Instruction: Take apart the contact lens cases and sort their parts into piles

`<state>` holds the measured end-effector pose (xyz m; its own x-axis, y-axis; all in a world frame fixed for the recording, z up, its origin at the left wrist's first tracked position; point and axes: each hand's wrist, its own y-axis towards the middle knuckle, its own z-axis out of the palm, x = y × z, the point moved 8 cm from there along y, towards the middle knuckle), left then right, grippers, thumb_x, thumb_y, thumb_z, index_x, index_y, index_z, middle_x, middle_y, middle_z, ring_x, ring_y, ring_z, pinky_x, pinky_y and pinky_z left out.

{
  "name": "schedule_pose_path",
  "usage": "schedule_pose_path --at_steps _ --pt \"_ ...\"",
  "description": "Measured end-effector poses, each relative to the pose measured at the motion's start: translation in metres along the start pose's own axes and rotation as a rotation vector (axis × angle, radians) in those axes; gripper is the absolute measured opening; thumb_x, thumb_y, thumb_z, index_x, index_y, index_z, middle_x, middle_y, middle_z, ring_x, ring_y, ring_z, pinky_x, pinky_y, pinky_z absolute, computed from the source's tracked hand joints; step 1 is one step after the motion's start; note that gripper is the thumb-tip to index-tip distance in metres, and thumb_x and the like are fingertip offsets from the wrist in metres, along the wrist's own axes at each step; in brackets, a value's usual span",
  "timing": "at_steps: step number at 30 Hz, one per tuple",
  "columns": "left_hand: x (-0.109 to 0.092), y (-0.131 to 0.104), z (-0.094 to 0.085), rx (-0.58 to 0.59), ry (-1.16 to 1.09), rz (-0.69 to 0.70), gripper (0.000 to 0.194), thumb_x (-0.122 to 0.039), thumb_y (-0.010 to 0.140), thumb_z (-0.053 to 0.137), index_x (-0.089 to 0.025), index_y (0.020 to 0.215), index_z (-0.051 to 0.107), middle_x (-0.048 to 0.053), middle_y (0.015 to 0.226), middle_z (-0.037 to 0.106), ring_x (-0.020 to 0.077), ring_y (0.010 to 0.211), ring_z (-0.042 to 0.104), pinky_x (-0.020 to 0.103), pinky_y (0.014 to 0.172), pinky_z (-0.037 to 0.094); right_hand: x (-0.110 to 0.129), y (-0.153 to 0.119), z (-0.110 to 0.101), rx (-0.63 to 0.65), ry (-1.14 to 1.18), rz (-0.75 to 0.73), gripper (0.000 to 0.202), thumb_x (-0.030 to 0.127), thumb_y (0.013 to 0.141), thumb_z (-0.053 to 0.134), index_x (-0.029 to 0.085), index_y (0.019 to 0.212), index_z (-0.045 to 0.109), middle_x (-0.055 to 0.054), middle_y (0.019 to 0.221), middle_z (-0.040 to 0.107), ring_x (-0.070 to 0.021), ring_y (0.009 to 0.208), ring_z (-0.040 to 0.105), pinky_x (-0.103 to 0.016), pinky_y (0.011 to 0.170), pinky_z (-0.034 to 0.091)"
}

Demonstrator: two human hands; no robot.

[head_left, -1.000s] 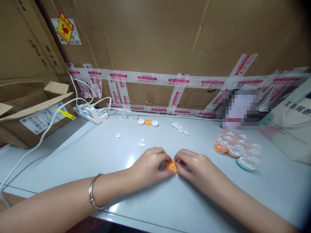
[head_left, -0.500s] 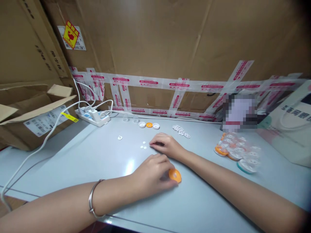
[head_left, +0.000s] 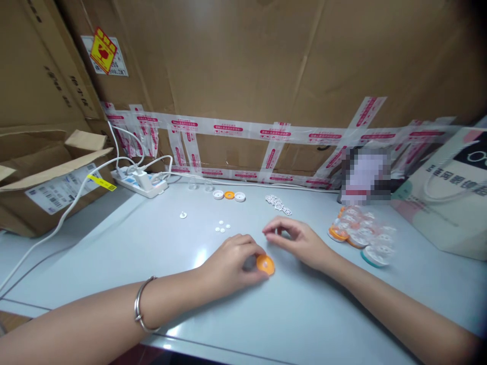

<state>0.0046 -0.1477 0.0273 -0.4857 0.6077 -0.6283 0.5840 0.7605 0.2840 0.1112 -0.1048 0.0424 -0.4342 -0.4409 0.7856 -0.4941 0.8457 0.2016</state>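
A person sits at a pale table (head_left: pixel 312 314), a silver bangle (head_left: pixel 140 304) on the left wrist. Nearest, the left hand (head_left: pixel 234 261) grips an orange disc (head_left: pixel 265 264) by its rim, thumb below and fingers above, just over or touching the table; something small and pale sits at its centre. Just beyond and to the right, the right hand (head_left: pixel 299 241) hovers near it, thumb and fingertips close together; whether anything is pinched between them cannot be told. The work looks partway through: the disc in hand seems incomplete, while a cluster of pieces (head_left: pixel 375 257) at the far right, clear-topped with orange and teal bases, looks finished. Loose parts remain: four white dots (head_left: pixel 222 230) left of the right hand, a white peg (head_left: pixel 183 215) farther left, then a pile of white lattice wheels (head_left: pixel 278 204), a row of white, orange and white rings (head_left: pixel 229 195), and two faint clear cups (head_left: pixel 193 186). Behind, at left, an open carton (head_left: pixel 15 210) bears a barcode label (head_left: pixel 63 190) too small to read. At right, a pale bag (head_left: pixel 449 218) shows large Chinese characters and part of a black logo. Farthest, a big cardboard box (head_left: pixel 236 66) carries tape (head_left: pixel 275 134) with pink Chinese print, a yellow-and-red broken-glass sticker (head_left: pixel 103 50), and a label partly reading "LM27".
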Motion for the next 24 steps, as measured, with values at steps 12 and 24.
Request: schedule_pose_path --at_steps 12,24 --pt "0.004 0.004 0.000 -0.003 -0.088 -0.055 0.019 -0.024 0.077 0.063 -0.024 0.096 0.064 -0.001 0.091 0.066 0.0132 0.082 0.059 0.027 0.081 0.038 -0.002 -0.029 0.019 0.130 -0.084 -0.031 0.022 0.034 0.074 0.064 0.019 0.090 0.063 -0.003 0.086 0.056 -0.0136 0.081 0.054 -0.025 0.074 0.043" --pt "-0.011 0.012 0.001 -0.030 0.265 0.084 0.007 -0.024 0.082 0.057 -0.023 0.084 0.064 -0.002 0.082 0.062 0.0131 0.078 0.055 0.029 0.070 0.030 0.001 -0.032 0.017 0.061 -0.147 -0.073 0.014 0.026 0.071 0.064 0.017 0.081 0.063 -0.003 0.081 0.056 -0.0141 0.077 0.054 -0.025 0.070 0.043"
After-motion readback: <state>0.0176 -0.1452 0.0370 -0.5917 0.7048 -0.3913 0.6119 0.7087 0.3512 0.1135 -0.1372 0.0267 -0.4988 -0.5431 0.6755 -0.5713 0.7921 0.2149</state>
